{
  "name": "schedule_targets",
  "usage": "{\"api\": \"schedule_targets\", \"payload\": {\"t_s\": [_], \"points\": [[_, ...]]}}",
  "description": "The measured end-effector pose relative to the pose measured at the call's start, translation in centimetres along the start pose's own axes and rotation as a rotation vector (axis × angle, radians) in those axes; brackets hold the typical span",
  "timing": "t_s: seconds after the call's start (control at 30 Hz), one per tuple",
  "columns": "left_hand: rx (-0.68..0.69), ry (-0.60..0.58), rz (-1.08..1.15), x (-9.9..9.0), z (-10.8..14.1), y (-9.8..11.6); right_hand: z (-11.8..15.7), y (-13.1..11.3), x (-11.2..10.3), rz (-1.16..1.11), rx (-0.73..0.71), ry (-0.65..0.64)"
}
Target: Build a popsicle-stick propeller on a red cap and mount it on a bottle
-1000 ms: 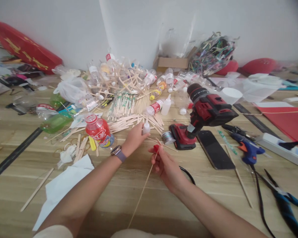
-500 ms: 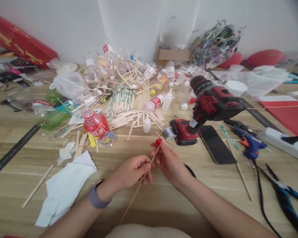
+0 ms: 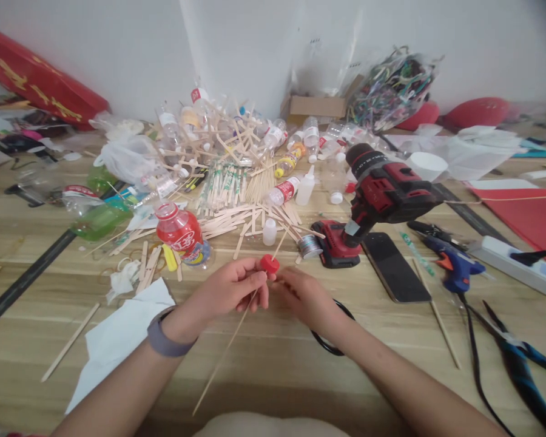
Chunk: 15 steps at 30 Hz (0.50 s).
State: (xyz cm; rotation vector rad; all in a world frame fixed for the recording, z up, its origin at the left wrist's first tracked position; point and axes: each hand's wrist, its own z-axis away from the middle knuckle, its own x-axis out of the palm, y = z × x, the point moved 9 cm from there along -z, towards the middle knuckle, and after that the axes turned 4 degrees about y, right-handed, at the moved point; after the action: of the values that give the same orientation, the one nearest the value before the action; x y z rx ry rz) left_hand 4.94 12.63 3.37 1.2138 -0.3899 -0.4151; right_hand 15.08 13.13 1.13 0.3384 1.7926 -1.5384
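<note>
My left hand pinches a red bottle cap between thumb and fingers. A thin wooden skewer slants past the cap, its far end above it and its long near end reaching down toward my body. Just right of the cap is my right hand, its fingers curled and bunched together; whatever lies between them is hidden. A black ring-shaped loop rests on the table beneath my right wrist. Beyond the hands stand a small white bottle and a spool of wire.
A red-labelled bottle stands left, near white paper. To the right are a cordless drill, a phone, a blue glue gun and pliers. Wooden sticks and plastic bottles are heaped behind.
The red cap has passed from my right hand to my left and moved left and slightly lower. My right fingers have come off the cap. The skewer's near end has swung left.
</note>
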Motion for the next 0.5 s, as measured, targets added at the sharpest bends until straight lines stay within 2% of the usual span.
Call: {"api": "schedule_targets", "payload": {"t_s": [0.23, 0.37, 0.5], "points": [[-0.015, 0.041, 0.001, -0.5, 0.5, 0.7, -3.0, 0.5, -1.2, 0.656, 0.067, 0.008], [-0.016, 0.09, 0.02, -1.4, 0.9, 0.7, -4.8, 0.3, -0.6, 0.843, 0.061, -0.04], [-0.021, 0.133, 0.039, -2.3, 1.3, 0.5, -5.7, 0.4, 0.4, 0.935, 0.056, -0.109]]}}
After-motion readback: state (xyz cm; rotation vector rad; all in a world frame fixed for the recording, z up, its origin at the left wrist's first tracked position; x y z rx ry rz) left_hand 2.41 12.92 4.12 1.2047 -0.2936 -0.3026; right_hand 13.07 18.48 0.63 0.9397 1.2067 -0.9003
